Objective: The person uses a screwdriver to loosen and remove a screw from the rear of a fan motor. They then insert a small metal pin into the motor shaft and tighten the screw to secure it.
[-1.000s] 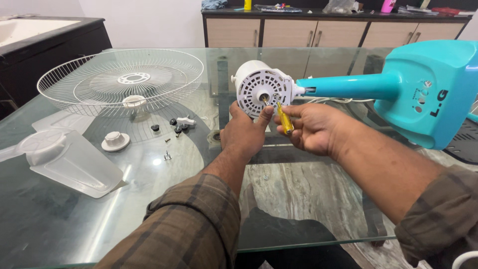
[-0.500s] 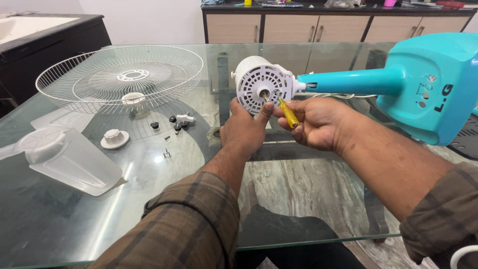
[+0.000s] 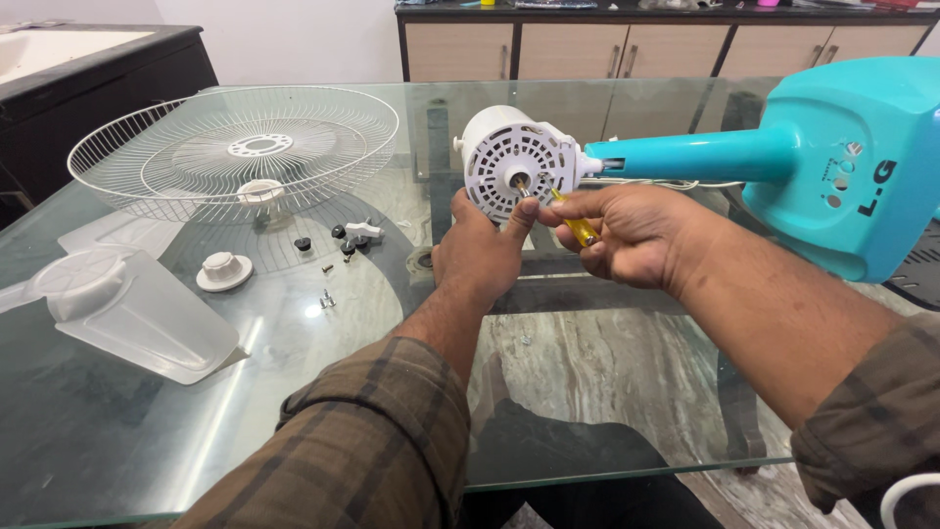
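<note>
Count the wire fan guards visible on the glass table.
1. A single white wire guard lies flat at the table's far left, behind the clear fan blade and the small loose screws. A second guard, if any, is out of view.

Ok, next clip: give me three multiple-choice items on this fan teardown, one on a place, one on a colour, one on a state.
1. Where does the wire fan guard lie?
A. on the glass table, left of the motor
B. on the floor
C. on the cabinet top

2. What colour is the fan stand?
A. red
B. turquoise
C. black

3. What does the right hand do?
A. lies flat on the table
B. grips a yellow-handled screwdriver
C. holds a blade

Answers:
1 A, the guard rests on the glass, left of the white motor housing.
2 B, neck and base are turquoise.
3 B, its fingers close round the handle while the left hand touches the housing.
</note>
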